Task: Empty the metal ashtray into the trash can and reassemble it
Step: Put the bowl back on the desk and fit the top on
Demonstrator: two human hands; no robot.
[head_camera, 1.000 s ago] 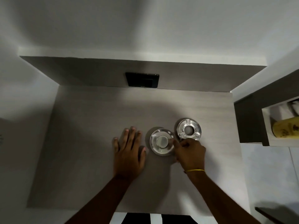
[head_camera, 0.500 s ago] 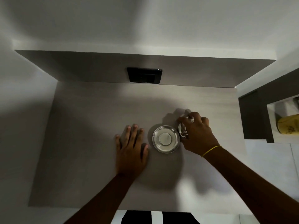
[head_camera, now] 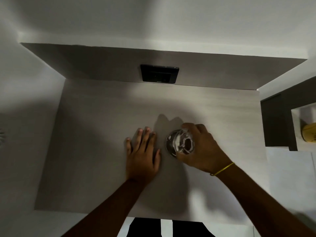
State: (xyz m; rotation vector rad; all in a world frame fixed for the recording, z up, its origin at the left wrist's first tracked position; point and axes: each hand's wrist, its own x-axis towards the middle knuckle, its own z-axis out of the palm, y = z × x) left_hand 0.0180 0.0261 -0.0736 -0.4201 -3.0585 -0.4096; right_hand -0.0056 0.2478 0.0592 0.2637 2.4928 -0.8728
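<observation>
Right hand (head_camera: 201,147) clamped around the metal ashtray lid (head_camera: 183,142), held tilted over the ashtray base (head_camera: 169,146) on the grey desk (head_camera: 102,125). Base mostly hidden, only its left rim showing at the lid's nine o'clock. Left hand (head_camera: 143,154) open, flat, palm down on the desk at nine o'clock from the ashtray, near but apart. Black wall socket (head_camera: 159,73) at twelve o'clock. Yellow wrist band (head_camera: 222,169).

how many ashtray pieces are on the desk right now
2. The ashtray lid is in the right hand, tilted over the ashtray base, which sits on the desk just right of the flat left hand. The lid hides most of the base.
</observation>
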